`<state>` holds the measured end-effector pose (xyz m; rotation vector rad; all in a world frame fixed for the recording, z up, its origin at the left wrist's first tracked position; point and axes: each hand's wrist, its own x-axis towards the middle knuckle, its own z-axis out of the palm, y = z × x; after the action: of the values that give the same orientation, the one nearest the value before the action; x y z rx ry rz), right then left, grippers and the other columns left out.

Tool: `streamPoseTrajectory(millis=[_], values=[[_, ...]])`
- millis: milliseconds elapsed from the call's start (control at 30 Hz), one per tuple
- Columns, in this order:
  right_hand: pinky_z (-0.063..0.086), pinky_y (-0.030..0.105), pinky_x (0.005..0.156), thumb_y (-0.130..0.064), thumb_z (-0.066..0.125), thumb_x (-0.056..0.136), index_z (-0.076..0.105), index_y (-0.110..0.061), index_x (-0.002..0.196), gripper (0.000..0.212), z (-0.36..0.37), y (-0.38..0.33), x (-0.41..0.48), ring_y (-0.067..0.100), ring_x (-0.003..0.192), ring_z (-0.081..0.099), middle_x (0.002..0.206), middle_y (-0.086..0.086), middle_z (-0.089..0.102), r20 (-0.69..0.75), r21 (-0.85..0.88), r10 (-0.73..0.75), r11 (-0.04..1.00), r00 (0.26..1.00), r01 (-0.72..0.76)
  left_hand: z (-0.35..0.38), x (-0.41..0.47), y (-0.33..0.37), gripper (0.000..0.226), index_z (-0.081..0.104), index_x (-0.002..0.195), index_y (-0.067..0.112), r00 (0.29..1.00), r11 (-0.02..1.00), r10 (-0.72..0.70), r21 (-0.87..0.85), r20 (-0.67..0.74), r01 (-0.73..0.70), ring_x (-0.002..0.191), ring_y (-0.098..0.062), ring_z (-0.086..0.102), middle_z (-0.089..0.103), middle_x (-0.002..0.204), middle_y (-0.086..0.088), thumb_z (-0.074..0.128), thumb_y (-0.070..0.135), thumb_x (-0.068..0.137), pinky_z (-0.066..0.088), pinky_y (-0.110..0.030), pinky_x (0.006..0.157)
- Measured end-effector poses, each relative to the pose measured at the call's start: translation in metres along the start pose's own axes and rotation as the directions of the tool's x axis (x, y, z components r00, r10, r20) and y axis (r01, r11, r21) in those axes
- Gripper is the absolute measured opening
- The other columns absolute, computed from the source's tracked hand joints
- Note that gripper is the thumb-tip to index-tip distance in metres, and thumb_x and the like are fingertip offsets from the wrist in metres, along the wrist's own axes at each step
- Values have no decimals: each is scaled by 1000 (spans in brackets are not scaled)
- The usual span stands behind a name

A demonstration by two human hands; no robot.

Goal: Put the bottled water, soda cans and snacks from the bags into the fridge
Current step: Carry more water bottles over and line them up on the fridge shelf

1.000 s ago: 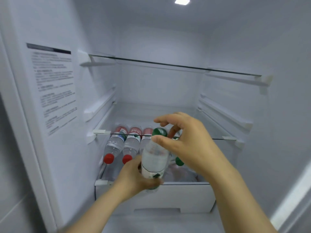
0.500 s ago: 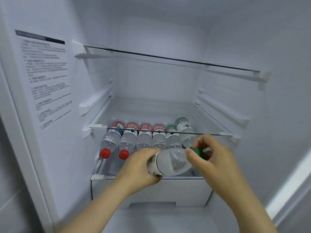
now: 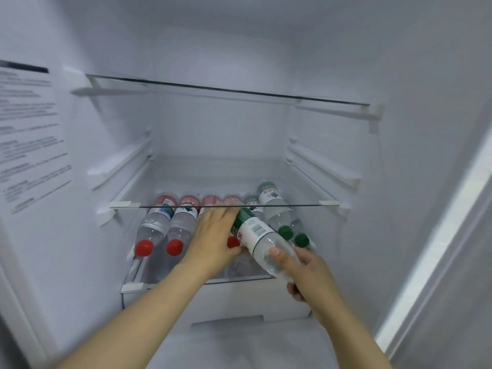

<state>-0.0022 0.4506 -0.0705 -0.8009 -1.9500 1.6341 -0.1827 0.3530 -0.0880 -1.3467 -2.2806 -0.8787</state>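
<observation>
Now both hands grip the green-label bottle (image 3: 257, 237): the left hand (image 3: 213, 242) wraps its base end just under the glass shelf (image 3: 306, 206), and the right hand (image 3: 306, 272) curls round its neck end, in front of and below that shelf. It slants over the row of bottles (image 3: 183, 225) lying beneath the shelf (rounded, so a poor seat). Released there, it could roll forward, or its base could catch the shelf edge and nudge the row outward.

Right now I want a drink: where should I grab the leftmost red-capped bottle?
Take the leftmost bottle at its neck behind the red cap, coming from the front: it lies on its side, cap toward you, close beside its neighbour, under the glass shelf.
</observation>
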Motion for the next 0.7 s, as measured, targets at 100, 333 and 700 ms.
streamPoseTrajectory(millis=[100, 333, 700], values=[[34, 18, 39, -40, 67, 86, 67, -16, 96, 26, 16, 10, 6, 8, 41, 42, 63, -1, 57, -33, 207, 87, 975, 996, -78, 5, 0, -14, 79, 29, 146, 23, 979, 984, -175, 62, 102, 170, 142, -26, 18, 27, 152, -2, 64, 50, 81, 18, -44, 117], [51, 20, 56, -26, 60, 93, 57, -18, 120, 29, 42, 6, 49, 14, 72, 60, 102, 5, 65, 20, 133, -7, 991, 1000, 5, 28, -15, -44, 63, 20, 149, 33, 935, 984, -173, 18, 311, 176, 144, -21, -21, 5, 160, 7, 49, 43, 94, 5, -40, 118], [44, 27, 89, -23, 57, 95, 52, -14, 124, 31, 70, -19, 101, 15, 103, 53, 101, -9, 53, -50, -211, -169, 965, 984, 155, 24, -10, -51, 59, 22, 147, 38, 927, 986, -151, -10, 342, 165, 144, -19, -17, 7, 158, 12, 50, 31, 96, 6, -41, 118]])
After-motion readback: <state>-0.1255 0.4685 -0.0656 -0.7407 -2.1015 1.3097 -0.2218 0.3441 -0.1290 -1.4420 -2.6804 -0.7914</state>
